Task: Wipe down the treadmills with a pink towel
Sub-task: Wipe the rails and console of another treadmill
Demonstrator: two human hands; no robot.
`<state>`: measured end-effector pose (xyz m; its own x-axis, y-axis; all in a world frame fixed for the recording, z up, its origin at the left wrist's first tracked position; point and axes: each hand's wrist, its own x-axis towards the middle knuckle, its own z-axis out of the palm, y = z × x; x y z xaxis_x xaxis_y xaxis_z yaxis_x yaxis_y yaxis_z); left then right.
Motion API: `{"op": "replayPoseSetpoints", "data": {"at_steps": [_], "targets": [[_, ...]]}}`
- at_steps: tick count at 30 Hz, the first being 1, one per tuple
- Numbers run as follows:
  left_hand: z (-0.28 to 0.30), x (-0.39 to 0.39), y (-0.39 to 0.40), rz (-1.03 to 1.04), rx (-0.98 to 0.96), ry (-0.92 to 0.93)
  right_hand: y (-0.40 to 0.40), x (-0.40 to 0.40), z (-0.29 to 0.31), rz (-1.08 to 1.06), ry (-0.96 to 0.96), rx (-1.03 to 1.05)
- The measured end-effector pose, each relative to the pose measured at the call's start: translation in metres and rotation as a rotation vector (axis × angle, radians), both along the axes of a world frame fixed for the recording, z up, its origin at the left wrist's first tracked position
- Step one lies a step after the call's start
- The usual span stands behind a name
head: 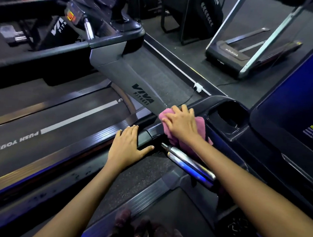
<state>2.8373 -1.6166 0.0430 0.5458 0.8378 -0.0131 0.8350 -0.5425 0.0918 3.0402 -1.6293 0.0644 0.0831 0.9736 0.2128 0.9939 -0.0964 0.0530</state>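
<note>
A pink towel point(201, 127) lies bunched on the dark handrail of the near treadmill point(231, 136), beside its console. My right hand point(181, 123) lies flat on top of the towel, fingers spread, pressing it against the rail. Just to the left, my left hand point(128, 146) rests palm down on the same rail's end point(146, 136), fingers straight and thumb out, holding nothing. A chrome grip bar point(189, 162) sticks out under the towel.
A second treadmill point(142, 96) with a grey "VIVA FITNESS" upright and a black belt point(57, 121) stands to the left. A blue screen point(294, 111) rises at right, a cup holder point(229, 115) beside it. A mirror point(234, 40) lines the far wall.
</note>
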Motion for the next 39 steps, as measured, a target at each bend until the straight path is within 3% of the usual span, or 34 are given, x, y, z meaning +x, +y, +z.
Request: {"op": "replayPoseSetpoints", "data": {"at_steps": [4, 7, 11, 13, 16, 18, 24, 29, 36, 39], "targets": [[-0.001, -0.002, -0.002, -0.021, -0.016, -0.017, 0.029, -0.007, 0.013, -0.1, -0.029, -0.178], [0.001, -0.003, -0.004, -0.05, -0.013, -0.018, 0.054, -0.034, 0.024, 0.006, -0.091, -0.383], [0.006, -0.011, -0.011, -0.013, -0.055, 0.018, 0.063, -0.08, 0.033, 0.237, 0.011, -0.564], [0.006, -0.024, -0.018, 0.012, -0.064, 0.028, 0.054, -0.082, 0.032, 0.263, 0.045, -0.478], [0.007, -0.05, -0.029, 0.022, -0.046, 0.076, 0.03, -0.063, 0.025, -0.027, -0.067, -0.351], [0.01, -0.068, -0.032, 0.045, -0.036, 0.088, 0.013, -0.069, 0.016, -0.13, -0.035, -0.326], [0.019, -0.109, -0.034, 0.061, -0.005, 0.067, -0.011, -0.085, 0.009, -0.005, -0.078, -0.211], [0.014, -0.137, -0.033, 0.065, -0.035, 0.067, 0.02, -0.105, 0.012, -0.081, -0.115, -0.195], [-0.001, -0.145, -0.035, 0.022, -0.023, 0.061, -0.029, -0.125, -0.006, 0.205, -0.129, -0.02], [-0.003, -0.147, -0.036, 0.0, -0.007, 0.048, -0.02, -0.125, 0.002, 0.059, -0.065, -0.093]]}}
